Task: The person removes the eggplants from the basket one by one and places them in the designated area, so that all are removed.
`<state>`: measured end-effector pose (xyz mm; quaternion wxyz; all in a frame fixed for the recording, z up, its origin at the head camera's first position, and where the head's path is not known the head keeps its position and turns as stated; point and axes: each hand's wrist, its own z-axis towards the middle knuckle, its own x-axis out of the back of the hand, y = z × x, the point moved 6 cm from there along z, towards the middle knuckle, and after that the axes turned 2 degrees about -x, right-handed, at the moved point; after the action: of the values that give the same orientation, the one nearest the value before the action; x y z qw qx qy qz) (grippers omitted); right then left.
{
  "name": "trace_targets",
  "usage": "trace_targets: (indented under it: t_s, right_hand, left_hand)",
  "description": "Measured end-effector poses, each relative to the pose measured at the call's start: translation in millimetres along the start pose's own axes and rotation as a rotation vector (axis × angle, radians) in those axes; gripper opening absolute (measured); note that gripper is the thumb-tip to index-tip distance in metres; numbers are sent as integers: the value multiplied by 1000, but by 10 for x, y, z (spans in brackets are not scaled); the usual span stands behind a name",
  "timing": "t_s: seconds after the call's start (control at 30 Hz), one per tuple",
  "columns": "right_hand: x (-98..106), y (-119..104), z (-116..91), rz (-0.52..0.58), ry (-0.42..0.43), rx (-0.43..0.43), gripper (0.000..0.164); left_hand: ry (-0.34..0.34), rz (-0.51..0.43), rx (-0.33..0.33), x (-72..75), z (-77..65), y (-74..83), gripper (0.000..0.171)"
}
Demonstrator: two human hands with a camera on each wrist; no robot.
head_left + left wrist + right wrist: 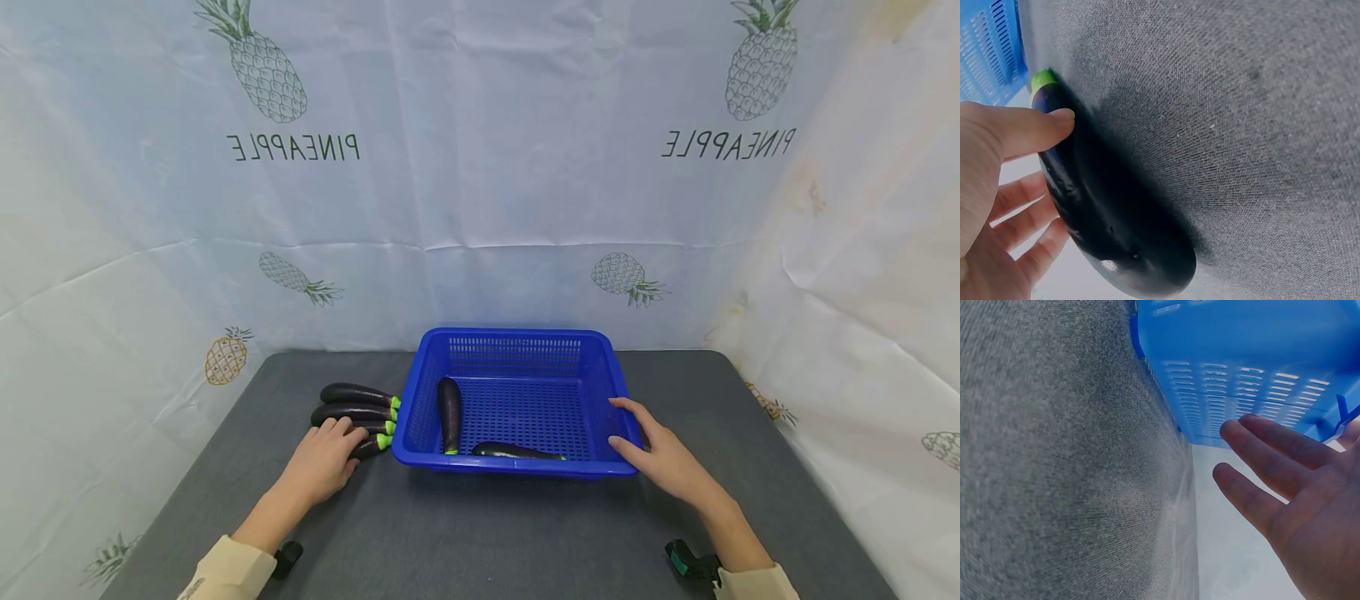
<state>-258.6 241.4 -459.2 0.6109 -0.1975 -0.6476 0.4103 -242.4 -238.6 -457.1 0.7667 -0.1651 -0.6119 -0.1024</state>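
Observation:
Several dark eggplants with green stem ends lie side by side, left of a blue plastic basket. My left hand grips the nearest eggplant. In the left wrist view its thumb lies across that eggplant near the stem, and the other fingers are on the far side. Inside the basket, one eggplant lies along the left wall and another along the front. At the basket's right wall, my right hand holds the rim; thumb and index finger reach over it, other fingers stay outside, beneath.
Other eggplants lie just behind the left hand, their stems towards the basket. A dark grey cloth covers the table. Hanging white sheets with pineapple prints enclose the back and sides.

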Motion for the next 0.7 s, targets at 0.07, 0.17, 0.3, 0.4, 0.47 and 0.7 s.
trace_targets:
  t_s: [0.07,0.17,0.3,0.4,0.47,0.7]
  right_hand:
    - [1,-5,1,0,2,4,63]
    - [-1,-6,2,-2,4,10,63]
    - [-5,-3,-1,1,4,8,63]
    - [-1,-5,0,1,1,8,63]
    - [6,-7,3,-1,2,6,63]
    - [9,5,11,-4,4,-6,62]
  left_hand:
    - [4,4,2,-5,6,-3,34]
    - [9,6,1,-14,13,-4,34]
    - [14,2,2,-21,21,-7,34]
    - [12,-6,0,-20,18,-10,36]
    - [10,-13,-3,-13,15,-9,37]
    - [21,-42,-23,70,39,7,37]
